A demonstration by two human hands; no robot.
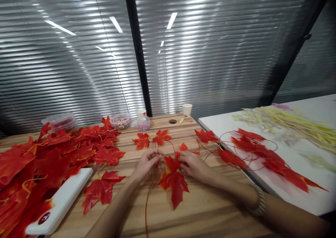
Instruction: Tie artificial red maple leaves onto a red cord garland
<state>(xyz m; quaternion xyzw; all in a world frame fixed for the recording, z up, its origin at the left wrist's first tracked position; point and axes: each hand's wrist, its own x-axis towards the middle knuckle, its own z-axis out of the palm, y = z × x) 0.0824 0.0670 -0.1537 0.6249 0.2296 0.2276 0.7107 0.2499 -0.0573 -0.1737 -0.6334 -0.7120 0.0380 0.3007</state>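
My left hand (147,162) and my right hand (193,164) meet over the wooden table (199,210), both with fingers pinched. Between them hangs a red artificial maple leaf (173,182); my right hand grips its top. My left hand pinches a thin red wire stem (148,199) that runs down toward me. Two smaller red leaves (151,139) lie just beyond my hands. A garland of red leaves on wire (262,155) trails to the right across a white table (309,199).
A large heap of red leaves (47,154) covers the table's left. A white flat device (61,201) lies at front left. Bead containers (121,121), a small jar (144,124) and a paper cup (187,110) stand at the back. Yellow-green stems (294,124) lie far right.
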